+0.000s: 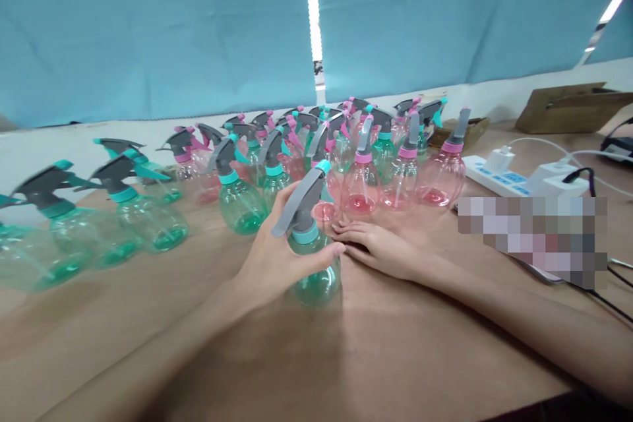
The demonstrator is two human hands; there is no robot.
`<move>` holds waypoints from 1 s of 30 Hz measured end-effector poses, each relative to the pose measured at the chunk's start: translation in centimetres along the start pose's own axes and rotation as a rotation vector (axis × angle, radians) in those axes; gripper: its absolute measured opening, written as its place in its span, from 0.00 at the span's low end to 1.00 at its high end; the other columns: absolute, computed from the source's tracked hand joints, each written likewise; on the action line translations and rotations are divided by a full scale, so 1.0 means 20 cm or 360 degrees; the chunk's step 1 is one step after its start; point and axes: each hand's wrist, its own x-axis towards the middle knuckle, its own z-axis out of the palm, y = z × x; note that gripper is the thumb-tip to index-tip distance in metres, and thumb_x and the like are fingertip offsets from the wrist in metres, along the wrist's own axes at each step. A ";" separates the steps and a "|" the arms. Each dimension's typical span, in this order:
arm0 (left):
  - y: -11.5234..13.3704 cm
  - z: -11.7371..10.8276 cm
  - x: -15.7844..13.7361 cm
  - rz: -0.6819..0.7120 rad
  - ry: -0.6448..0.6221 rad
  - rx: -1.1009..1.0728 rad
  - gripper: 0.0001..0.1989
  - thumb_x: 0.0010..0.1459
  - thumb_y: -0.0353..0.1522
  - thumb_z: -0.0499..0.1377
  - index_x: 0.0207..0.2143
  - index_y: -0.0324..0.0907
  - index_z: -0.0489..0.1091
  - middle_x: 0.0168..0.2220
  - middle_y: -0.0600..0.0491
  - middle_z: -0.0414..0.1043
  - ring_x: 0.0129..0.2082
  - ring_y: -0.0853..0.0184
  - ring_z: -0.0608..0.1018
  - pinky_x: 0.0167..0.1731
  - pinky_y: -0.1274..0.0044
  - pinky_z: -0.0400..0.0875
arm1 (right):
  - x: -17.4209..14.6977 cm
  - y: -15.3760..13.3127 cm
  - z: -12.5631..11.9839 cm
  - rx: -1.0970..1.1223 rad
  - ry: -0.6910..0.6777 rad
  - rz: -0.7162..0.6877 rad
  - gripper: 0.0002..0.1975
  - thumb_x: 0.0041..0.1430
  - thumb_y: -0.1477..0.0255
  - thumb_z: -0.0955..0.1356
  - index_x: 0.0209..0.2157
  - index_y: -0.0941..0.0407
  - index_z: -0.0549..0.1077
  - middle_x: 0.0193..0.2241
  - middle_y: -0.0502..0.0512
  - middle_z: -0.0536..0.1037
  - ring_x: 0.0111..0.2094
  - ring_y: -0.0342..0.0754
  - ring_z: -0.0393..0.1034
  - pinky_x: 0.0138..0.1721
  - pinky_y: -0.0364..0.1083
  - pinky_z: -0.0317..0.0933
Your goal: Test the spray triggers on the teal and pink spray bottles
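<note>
My left hand [271,254] is wrapped round the body of a clear green spray bottle [317,285] with a grey and turquoise trigger head; the thumb lies across its near side and the other fingers are mostly hidden behind it. The bottle looks upright on the brown tabletop, just left of my right hand [378,247]. That right hand lies flat, fingers stretched toward the bottle, holding nothing. Just beyond both hands stand a green spray bottle [242,204] and a pink spray bottle [361,188].
Several green bottles [153,224] stand at the left; more pink and green ones crowd the back. A white power strip [499,177] with plugs and cables lies at the right, near a blurred-out flat object [544,237]. Behind are a cardboard box [573,109] and a blue curtain [198,33].
</note>
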 end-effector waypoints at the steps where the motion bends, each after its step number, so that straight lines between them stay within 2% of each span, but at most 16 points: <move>1: -0.01 0.00 -0.02 0.0011 -0.0020 0.0035 0.37 0.50 0.37 0.64 0.60 0.51 0.50 0.56 0.51 0.63 0.47 0.59 0.73 0.46 0.72 0.69 | 0.00 -0.01 0.00 -0.0022 -0.0020 -0.0004 0.18 0.65 0.69 0.60 0.54 0.55 0.69 0.54 0.57 0.72 0.56 0.52 0.65 0.57 0.55 0.58; 8: -0.03 0.01 -0.14 -0.0064 -0.0086 0.0093 0.21 0.54 0.37 0.61 0.48 0.41 0.61 0.48 0.46 0.70 0.49 0.57 0.73 0.49 0.64 0.67 | 0.03 -0.06 -0.01 -0.0231 -0.0105 0.0003 0.15 0.65 0.70 0.60 0.49 0.55 0.73 0.50 0.58 0.75 0.52 0.54 0.69 0.53 0.55 0.62; 10: -0.04 -0.01 -0.17 -0.0070 -0.0116 0.0098 0.20 0.54 0.38 0.61 0.47 0.41 0.62 0.48 0.46 0.70 0.49 0.57 0.73 0.49 0.64 0.67 | 0.04 -0.08 -0.02 -0.0305 -0.0146 0.0019 0.15 0.65 0.70 0.60 0.47 0.54 0.74 0.47 0.57 0.77 0.49 0.55 0.71 0.50 0.55 0.65; 12: -0.05 -0.04 -0.19 -0.0064 -0.0126 0.0095 0.22 0.54 0.38 0.61 0.50 0.42 0.61 0.49 0.47 0.70 0.49 0.57 0.73 0.49 0.64 0.67 | 0.06 -0.11 -0.03 -0.0373 -0.0181 0.0037 0.14 0.65 0.71 0.60 0.44 0.53 0.75 0.45 0.56 0.78 0.47 0.55 0.72 0.46 0.54 0.67; 17: -0.11 -0.18 -0.28 -0.0124 -0.0077 0.0091 0.32 0.53 0.40 0.62 0.57 0.45 0.55 0.54 0.48 0.69 0.51 0.56 0.73 0.49 0.65 0.68 | 0.14 -0.22 -0.06 -0.0442 -0.0160 0.0115 0.13 0.64 0.70 0.61 0.43 0.52 0.76 0.42 0.54 0.80 0.42 0.52 0.74 0.40 0.49 0.67; 20: -0.17 -0.29 -0.35 -0.0225 -0.0006 0.0153 0.30 0.54 0.41 0.62 0.56 0.46 0.56 0.52 0.50 0.71 0.49 0.56 0.74 0.47 0.65 0.69 | 0.23 -0.31 -0.07 -0.0459 -0.0086 0.0196 0.12 0.63 0.70 0.62 0.43 0.51 0.76 0.41 0.53 0.80 0.39 0.52 0.75 0.36 0.48 0.67; 24: -0.29 -0.42 -0.43 -0.0337 0.0203 0.0406 0.27 0.53 0.47 0.60 0.51 0.46 0.62 0.43 0.50 0.75 0.40 0.54 0.77 0.35 0.67 0.70 | 0.37 -0.40 -0.06 -0.0410 0.0075 0.0268 0.12 0.62 0.67 0.63 0.43 0.51 0.76 0.35 0.51 0.81 0.34 0.50 0.75 0.32 0.47 0.65; 30: -0.47 -0.57 -0.47 -0.0403 0.0451 0.0538 0.27 0.50 0.48 0.63 0.48 0.45 0.64 0.41 0.49 0.74 0.42 0.51 0.76 0.35 0.68 0.68 | 0.53 -0.49 0.00 -0.0251 0.0259 0.0217 0.11 0.62 0.66 0.64 0.41 0.53 0.76 0.38 0.50 0.81 0.31 0.48 0.75 0.33 0.47 0.65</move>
